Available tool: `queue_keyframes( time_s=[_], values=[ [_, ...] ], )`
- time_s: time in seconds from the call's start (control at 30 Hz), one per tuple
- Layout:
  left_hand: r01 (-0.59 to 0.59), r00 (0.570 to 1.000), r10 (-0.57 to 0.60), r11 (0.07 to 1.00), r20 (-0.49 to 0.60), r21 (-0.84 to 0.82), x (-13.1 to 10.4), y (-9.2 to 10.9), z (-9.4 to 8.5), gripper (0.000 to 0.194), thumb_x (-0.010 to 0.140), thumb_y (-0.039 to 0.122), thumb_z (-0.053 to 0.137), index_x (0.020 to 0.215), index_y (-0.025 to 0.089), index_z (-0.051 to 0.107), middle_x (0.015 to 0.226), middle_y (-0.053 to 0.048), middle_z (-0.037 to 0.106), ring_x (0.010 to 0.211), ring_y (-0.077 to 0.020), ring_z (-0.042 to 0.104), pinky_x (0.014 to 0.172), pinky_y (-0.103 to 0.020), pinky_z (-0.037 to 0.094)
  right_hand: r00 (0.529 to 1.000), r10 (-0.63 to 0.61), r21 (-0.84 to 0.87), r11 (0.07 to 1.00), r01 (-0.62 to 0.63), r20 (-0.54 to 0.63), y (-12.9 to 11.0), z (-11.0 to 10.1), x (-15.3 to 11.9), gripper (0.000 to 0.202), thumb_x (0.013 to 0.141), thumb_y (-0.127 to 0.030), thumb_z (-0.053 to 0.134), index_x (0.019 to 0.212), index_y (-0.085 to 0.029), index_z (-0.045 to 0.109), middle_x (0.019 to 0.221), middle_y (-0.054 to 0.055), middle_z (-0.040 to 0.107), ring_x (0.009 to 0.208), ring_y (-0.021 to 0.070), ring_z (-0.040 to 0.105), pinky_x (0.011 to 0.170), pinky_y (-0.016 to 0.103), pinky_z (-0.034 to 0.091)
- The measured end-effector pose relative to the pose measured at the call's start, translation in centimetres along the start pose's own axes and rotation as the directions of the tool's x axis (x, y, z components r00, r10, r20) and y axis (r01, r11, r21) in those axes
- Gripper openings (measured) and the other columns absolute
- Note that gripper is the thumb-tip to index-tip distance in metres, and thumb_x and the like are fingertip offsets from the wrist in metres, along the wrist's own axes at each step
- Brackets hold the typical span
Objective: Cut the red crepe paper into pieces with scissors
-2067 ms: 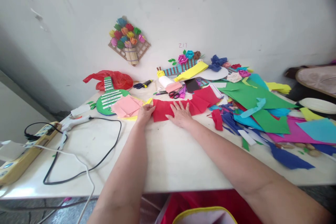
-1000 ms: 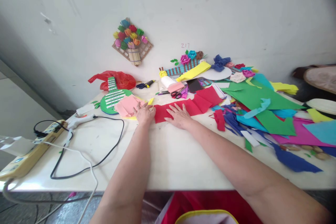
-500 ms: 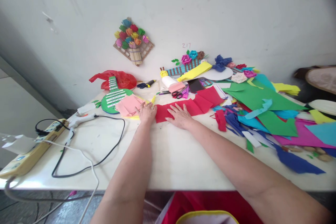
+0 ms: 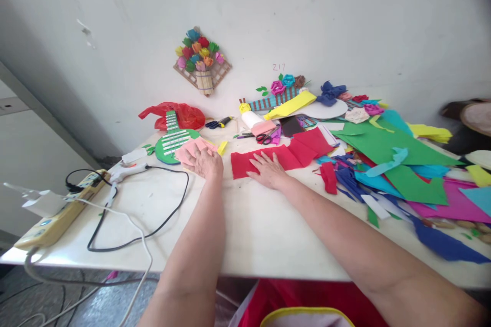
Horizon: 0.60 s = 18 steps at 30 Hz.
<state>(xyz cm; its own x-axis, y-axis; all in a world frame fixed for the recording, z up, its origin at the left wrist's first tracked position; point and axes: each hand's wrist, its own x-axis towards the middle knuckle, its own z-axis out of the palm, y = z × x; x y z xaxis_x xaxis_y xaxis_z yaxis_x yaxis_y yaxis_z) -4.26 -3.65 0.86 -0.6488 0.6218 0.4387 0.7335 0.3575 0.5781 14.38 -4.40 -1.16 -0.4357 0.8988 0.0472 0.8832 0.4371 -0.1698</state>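
Note:
My right hand (image 4: 269, 170) lies with fingers spread on a long strip of red crepe paper (image 4: 301, 148), which has fold creases across it. My left hand (image 4: 206, 163) is stretched over pink paper pieces (image 4: 189, 150), its fingertips touching them. A yellow paper piece (image 4: 222, 147) sticks out beside that hand. Behind the pink pieces lies a green guitar-shaped craft (image 4: 164, 148) with white strips. Scissors (image 4: 264, 138) with dark handles rest just beyond the red strip.
A glue gun (image 4: 128, 171) and its black cord lie at left, near a power strip (image 4: 49, 232). Coloured paper sheets and scraps (image 4: 387, 138) pile up at right. Black-and-yellow pliers (image 4: 219, 123) and a red plastic bag (image 4: 187, 112) sit near the wall.
My left hand has moved left from the end of the red strip onto the pink pieces. My right hand stays on the red paper. The view has shifted slightly.

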Motion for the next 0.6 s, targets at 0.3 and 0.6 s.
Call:
queue_keyframes(
  time_s=[0.3, 0.6],
  values=[
    [0.234, 0.972, -0.232, 0.959, 0.029, -0.158, 1.4, -1.3, 0.0, 0.034, 0.076, 0.025, 0.045, 0.108, 0.023, 0.059, 0.115, -0.012, 0.061, 0.128, -0.0247, 0.035, 0.107, -0.056, 0.008, 1.000, 0.005, 0.004, 1.000, -0.005, 0.006, 0.1, 0.1, 0.1, 0.071, 0.086, -0.062, 0.021, 0.142, -0.020, 0.031, 0.151, 0.005, 0.018, 0.139, 0.0275, 0.008, 0.109, 0.054, -0.002],
    [0.194, 0.980, -0.197, 0.972, -0.008, -0.135, 1.7, -1.7, 0.5, 0.039, 0.078, 0.027, 0.044, 0.114, 0.019, 0.057, 0.111, -0.014, 0.061, 0.120, -0.0263, 0.044, 0.102, -0.046, 0.028, 1.000, -0.001, 0.015, 1.000, 0.001, 0.002, 0.1, 0.2, 0.1, 0.071, 0.086, -0.061, 0.022, 0.142, -0.020, 0.031, 0.151, 0.004, 0.018, 0.139, 0.0270, 0.008, 0.109, 0.053, -0.003]
  ],
)
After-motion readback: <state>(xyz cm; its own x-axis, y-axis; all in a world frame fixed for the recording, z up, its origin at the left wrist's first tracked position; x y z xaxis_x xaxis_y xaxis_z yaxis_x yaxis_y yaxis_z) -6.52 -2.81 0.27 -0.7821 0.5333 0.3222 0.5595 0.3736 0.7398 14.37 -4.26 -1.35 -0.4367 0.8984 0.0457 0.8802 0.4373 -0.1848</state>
